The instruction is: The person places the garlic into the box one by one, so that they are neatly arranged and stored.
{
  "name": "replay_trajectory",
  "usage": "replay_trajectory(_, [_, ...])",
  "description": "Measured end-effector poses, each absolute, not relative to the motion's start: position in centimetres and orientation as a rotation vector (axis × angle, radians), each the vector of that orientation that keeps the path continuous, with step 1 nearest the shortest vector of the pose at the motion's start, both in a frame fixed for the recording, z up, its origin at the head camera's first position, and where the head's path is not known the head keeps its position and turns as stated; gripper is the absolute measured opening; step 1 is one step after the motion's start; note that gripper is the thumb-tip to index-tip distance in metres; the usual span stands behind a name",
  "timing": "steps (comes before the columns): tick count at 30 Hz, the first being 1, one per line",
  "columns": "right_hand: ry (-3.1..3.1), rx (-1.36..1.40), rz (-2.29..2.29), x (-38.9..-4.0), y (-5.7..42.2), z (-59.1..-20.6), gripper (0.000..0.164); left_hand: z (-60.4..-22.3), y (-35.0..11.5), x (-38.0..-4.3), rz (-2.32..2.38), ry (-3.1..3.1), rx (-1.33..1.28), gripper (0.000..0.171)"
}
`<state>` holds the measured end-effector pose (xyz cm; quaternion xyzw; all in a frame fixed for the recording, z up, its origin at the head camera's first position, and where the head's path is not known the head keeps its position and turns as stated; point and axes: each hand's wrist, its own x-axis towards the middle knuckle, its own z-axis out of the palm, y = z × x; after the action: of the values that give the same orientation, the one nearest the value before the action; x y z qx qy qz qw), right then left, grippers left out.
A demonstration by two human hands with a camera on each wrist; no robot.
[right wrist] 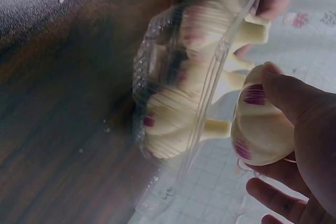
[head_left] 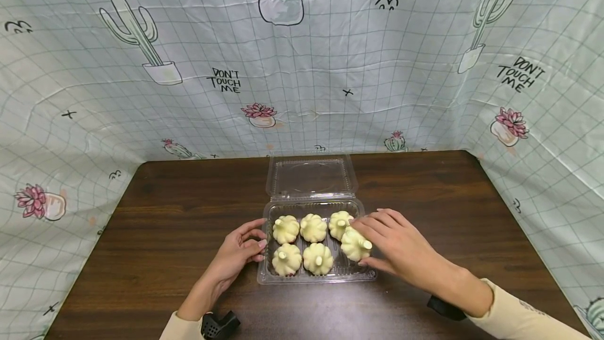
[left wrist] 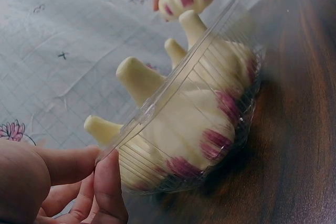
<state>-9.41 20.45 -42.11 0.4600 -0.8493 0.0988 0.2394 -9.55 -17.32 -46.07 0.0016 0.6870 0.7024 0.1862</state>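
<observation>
The right hand (head_left: 401, 240) held one pale yellow garlic bulb (head_left: 355, 243), thumb on the near side and fingers on the far side. That grip was narrowed around the bulb, which was raised above the near right part of a clear plastic box (head_left: 316, 279), its stalk showing toward the right. The left hand (head_left: 238, 251) had its grip closed to a pinch, thumb and fingers on the left rim of the box.

Five more bulbs sat inside the box, stalks upward. The far row had a far left bulb (head_left: 286, 230), a far middle bulb (head_left: 313, 228) and a far right bulb (head_left: 338, 223), the last partly hidden behind the raised one. The near row had a near left bulb (head_left: 286, 259) and a near middle bulb (head_left: 318, 259). Purple patches marked the sides of the bulbs in both wrist views.

The transparent lid (head_left: 310, 174) lay open on the far side of the box. Everything stood on a dark brown wooden desk (head_left: 189, 214), with a pale gridded cloth (head_left: 316, 56) printed with cacti hanging beyond it.
</observation>
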Motion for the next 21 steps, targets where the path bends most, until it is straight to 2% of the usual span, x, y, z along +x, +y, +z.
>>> replay_trajectory(21, [-2.296,1.322,0.227,-9.5,20.1,-43.2,0.071,-46.0,-17.4,-9.5,1.990,1.920,-0.002,0.060])
